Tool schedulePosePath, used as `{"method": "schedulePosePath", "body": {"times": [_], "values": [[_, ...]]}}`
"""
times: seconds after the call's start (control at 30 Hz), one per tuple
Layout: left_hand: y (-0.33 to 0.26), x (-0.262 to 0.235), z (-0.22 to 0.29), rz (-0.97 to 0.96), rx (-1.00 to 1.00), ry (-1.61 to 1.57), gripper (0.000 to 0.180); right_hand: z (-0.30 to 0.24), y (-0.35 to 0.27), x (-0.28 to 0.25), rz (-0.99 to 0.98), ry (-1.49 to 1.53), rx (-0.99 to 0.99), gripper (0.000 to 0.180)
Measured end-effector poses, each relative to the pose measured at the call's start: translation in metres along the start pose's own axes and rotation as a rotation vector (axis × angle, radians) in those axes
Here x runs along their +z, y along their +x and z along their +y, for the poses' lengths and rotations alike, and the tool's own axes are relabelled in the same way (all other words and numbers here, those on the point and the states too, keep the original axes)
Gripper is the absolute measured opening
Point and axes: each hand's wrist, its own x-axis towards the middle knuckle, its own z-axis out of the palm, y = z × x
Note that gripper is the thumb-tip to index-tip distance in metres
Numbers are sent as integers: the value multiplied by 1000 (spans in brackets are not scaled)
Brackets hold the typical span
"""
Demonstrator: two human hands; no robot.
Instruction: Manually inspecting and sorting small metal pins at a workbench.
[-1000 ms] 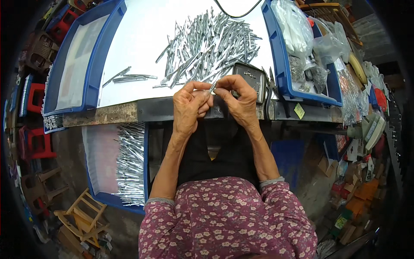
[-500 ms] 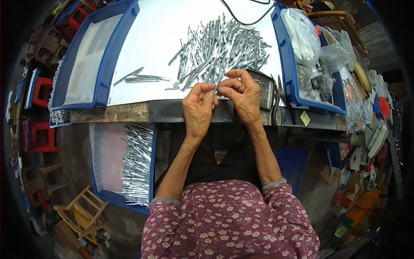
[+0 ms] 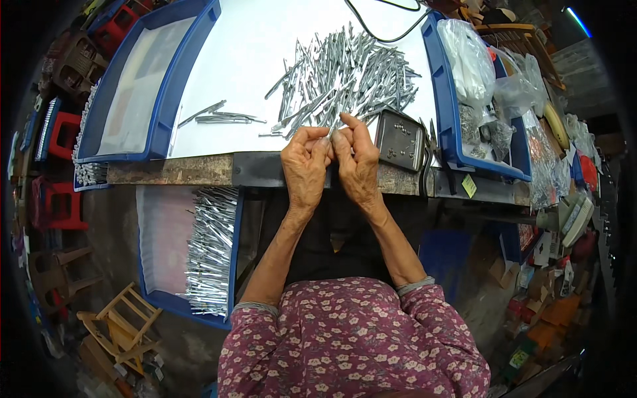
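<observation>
Near the table's front edge, my left hand [image 3: 306,171] and my right hand [image 3: 358,169] meet with thumbs and fingertips pinched. Between them is a thin silver metal strip [image 3: 331,132], mostly hidden by the fingers. Just beyond my hands spreads a large pile of similar metal strips [image 3: 352,73]. Right of my right hand, a dark shallow tray [image 3: 388,138] holds several tiny metal pieces. A few more strips [image 3: 229,119] lie apart on the white tabletop to the left.
A blue bin [image 3: 167,93] stands at the left, another blue bin [image 3: 438,86] with plastic bags at the right. Dark-handled pliers [image 3: 424,169] lie beside the tray. Below the table, a blue crate [image 3: 233,265] holds many strips. A black cable [image 3: 378,38] curves across the back.
My right hand has moved left and closer to my left hand, its fingers drawn together. The small dark tray, partly covered before, now shows fully.
</observation>
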Motion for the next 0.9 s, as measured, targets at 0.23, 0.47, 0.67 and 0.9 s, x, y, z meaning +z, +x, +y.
{"method": "schedulePosePath", "body": {"times": [0.23, 0.47, 0.67, 0.9], "values": [[-1, -7, -1, -119, -81, -287, 11, -9, 11, -7, -23, 325, 206, 33], [-2, -9, -1, -120, -119, -297, 11, -10, 11, -6, -15, 399, 248, 31], [-1, -7, 0, -80, -135, -308, 11, -11, 8, -5, -98, 288, 121, 27], [-3, -6, -2, -58, -135, -317, 10, -9, 7, 0, -2, 319, 95, 27]]}}
